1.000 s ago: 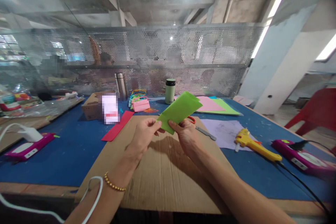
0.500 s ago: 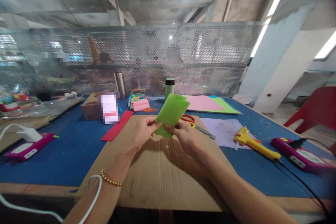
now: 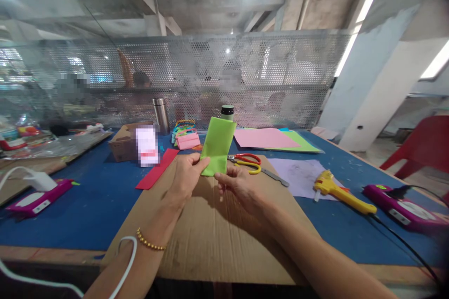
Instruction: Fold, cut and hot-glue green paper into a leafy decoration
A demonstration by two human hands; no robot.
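Observation:
A bright green piece of felt-like sheet [image 3: 219,145], folded into a narrow upright rectangle, is held above the cardboard [image 3: 217,243]. My left hand [image 3: 189,173] pinches its lower left corner between thumb and fingers. At the lower right corner, my right hand [image 3: 238,184] grips the edge with thumb and forefinger, the other fingers curled beneath. Just behind my right hand lie scissors [image 3: 254,163] with red and yellow handles, beside a grey flat blade-like tool [image 3: 275,177].
A yellow glue gun [image 3: 342,191] rests partly on a lilac sheet [image 3: 298,175] at right. Pink sheets [image 3: 266,138], a red strip [image 3: 157,168], small pink felt bags [image 3: 187,140], a phone [image 3: 147,145], a steel flask [image 3: 161,114] and purple power strips [image 3: 400,205] stand around.
The green piece has turned more upright, faces me flatter and moved slightly left. My right hand has shifted down to its lower corner. More of the scissors shows.

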